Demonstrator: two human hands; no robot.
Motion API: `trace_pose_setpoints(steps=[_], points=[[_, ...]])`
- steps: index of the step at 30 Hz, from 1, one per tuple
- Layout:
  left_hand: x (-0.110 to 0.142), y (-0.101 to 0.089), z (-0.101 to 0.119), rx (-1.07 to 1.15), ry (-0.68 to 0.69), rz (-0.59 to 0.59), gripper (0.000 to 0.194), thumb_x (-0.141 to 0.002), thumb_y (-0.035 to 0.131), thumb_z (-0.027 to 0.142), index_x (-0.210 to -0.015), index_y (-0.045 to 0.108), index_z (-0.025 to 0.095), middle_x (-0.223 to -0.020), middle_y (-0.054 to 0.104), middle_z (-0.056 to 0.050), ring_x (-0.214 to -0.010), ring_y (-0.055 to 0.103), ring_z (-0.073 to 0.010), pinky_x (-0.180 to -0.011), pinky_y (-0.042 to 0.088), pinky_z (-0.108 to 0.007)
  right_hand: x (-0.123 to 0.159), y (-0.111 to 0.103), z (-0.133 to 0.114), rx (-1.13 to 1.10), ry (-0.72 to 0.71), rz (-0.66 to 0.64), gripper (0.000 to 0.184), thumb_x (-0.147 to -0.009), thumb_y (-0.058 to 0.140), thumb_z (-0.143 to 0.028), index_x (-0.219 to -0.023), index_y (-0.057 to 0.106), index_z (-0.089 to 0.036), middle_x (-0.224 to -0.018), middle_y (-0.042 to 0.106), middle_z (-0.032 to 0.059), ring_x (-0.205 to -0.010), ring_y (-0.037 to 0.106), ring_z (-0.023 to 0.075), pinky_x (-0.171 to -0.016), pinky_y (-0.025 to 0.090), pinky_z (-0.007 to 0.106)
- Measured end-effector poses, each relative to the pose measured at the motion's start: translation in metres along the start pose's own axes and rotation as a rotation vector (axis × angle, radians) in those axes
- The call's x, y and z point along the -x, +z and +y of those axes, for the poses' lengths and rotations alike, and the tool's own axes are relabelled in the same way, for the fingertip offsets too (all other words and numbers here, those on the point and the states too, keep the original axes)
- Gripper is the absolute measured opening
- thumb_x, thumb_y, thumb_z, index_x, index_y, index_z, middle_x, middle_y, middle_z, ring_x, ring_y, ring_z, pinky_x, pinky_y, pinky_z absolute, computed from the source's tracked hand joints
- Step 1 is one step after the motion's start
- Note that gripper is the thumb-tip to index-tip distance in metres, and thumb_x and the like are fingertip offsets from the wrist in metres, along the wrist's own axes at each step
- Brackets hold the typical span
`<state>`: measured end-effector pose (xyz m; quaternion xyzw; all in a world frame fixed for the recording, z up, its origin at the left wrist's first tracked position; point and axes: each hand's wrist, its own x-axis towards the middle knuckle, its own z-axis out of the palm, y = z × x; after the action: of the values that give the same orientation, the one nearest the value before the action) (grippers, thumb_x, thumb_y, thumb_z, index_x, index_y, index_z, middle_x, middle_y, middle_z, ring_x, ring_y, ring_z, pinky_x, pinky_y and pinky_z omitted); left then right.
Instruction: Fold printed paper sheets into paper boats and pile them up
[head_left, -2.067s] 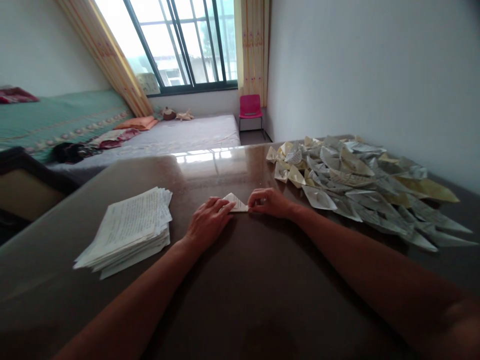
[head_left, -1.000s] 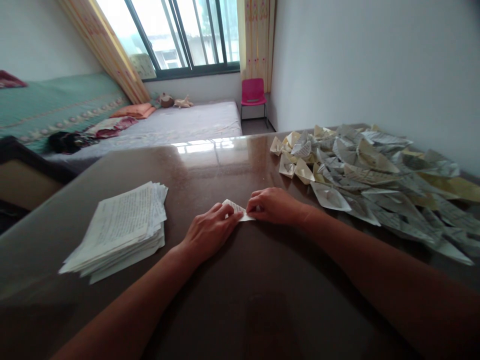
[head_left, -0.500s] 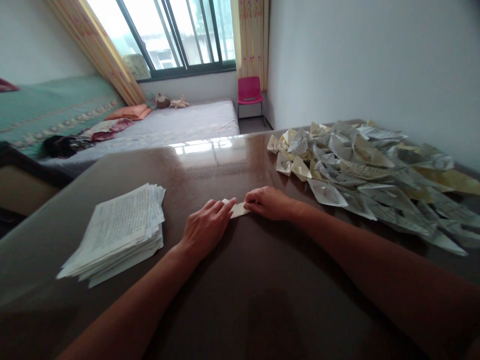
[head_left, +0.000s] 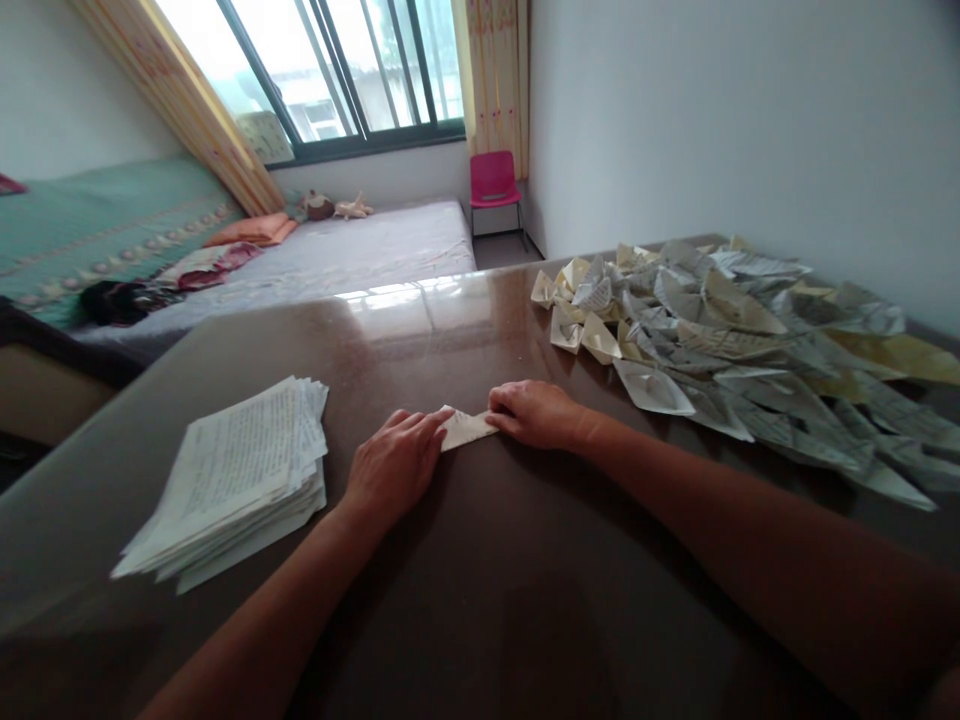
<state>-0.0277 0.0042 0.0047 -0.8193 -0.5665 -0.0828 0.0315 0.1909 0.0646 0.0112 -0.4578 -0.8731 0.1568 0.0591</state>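
Observation:
A small folded piece of paper [head_left: 466, 428] lies on the brown table between my hands, with a peak at its upper left and a straight lower edge. My right hand [head_left: 536, 412] pinches its right end between thumb and curled fingers. My left hand [head_left: 397, 455] lies over its left end with the fingers stretched out and close together, the fingertips on the paper. The left end of the paper is hidden under those fingers.
At the left stands a stack of printed paper sheets [head_left: 225, 480]. On the right a large heap of folded paper boats [head_left: 720, 330] spreads over the glossy table [head_left: 465, 600]. Beyond the table are a bed [head_left: 390, 240] and a pink chair [head_left: 493, 180].
My left hand has slid left along the paper and flattened from its earlier curl, baring more of the paper. My right hand keeps its pinch on the right end. The paper's lower edge now looks folded up.

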Motion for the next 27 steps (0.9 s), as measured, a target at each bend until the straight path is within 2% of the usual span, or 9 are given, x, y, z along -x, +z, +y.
trace_pose_setpoints(steps=[5,8,12,14,16,22,27], points=[[-0.002,-0.001,-0.006,-0.09,-0.058,-0.068,0.036,-0.097,0.037,0.037,-0.13,0.052,0.035,-0.101,0.068,-0.001,-0.099,0.056,-0.0231,-0.07,0.048,-0.031,0.001,0.003,-0.006,0.039,0.027,0.011,0.025,-0.09,0.046,-0.041,-0.092,0.063,-0.022,-0.097,0.07,0.0043,-0.085,0.064,0.0192,-0.062,0.035,0.026],[-0.001,-0.004,-0.005,-0.194,-0.056,-0.017,0.034,-0.095,0.042,0.034,-0.126,0.057,0.031,-0.1,0.065,-0.005,-0.099,0.054,-0.0264,-0.072,0.048,-0.036,0.003,0.002,-0.009,0.051,0.044,0.022,0.025,-0.089,0.046,-0.04,-0.089,0.062,-0.021,-0.097,0.07,0.005,-0.084,0.064,0.0196,-0.062,0.035,0.027],[0.001,-0.003,0.004,-0.168,0.171,0.116,0.035,-0.091,0.048,0.017,-0.123,0.059,0.022,-0.118,0.059,-0.009,-0.111,0.047,-0.0272,-0.088,0.046,-0.04,0.005,0.002,-0.012,0.06,0.033,0.029,0.024,-0.089,0.046,-0.038,-0.091,0.062,-0.019,-0.097,0.069,0.0068,-0.085,0.064,0.0199,-0.064,0.037,0.027],[0.002,0.001,0.01,-0.093,0.274,0.093,0.036,-0.091,0.046,0.014,-0.124,0.058,0.02,-0.115,0.06,-0.009,-0.106,0.049,-0.0246,-0.088,0.047,-0.038,0.004,0.003,-0.012,0.061,0.032,0.034,0.024,-0.089,0.047,-0.037,-0.091,0.062,-0.019,-0.097,0.069,0.007,-0.084,0.064,0.0197,-0.064,0.037,0.027],[0.003,0.005,0.014,-0.042,0.311,0.049,0.037,-0.092,0.045,0.014,-0.127,0.056,0.021,-0.111,0.061,-0.008,-0.099,0.051,-0.0223,-0.084,0.049,-0.036,0.003,0.004,-0.011,0.059,0.029,0.044,0.023,-0.089,0.047,-0.037,-0.09,0.061,-0.019,-0.096,0.069,0.0068,-0.083,0.064,0.0195,-0.063,0.036,0.027],[0.002,-0.001,0.021,-0.083,0.296,-0.044,0.041,-0.09,0.049,0.014,-0.128,0.054,0.026,-0.11,0.06,-0.006,-0.093,0.052,-0.0213,-0.08,0.051,-0.035,0.002,0.008,-0.004,-0.024,0.067,0.097,0.02,-0.085,0.057,-0.036,-0.094,0.06,-0.018,-0.089,0.069,0.006,-0.077,0.062,0.0175,-0.061,0.035,0.025],[0.0,0.002,0.017,-0.041,0.26,-0.006,0.037,-0.092,0.045,0.018,-0.124,0.058,0.032,-0.108,0.062,-0.003,-0.093,0.054,-0.0204,-0.076,0.052,-0.033,0.007,0.011,-0.005,-0.08,-0.043,0.177,0.014,-0.086,0.057,-0.033,-0.088,0.063,-0.02,-0.089,0.066,0.0036,-0.078,0.06,0.0146,-0.065,0.036,0.024]])
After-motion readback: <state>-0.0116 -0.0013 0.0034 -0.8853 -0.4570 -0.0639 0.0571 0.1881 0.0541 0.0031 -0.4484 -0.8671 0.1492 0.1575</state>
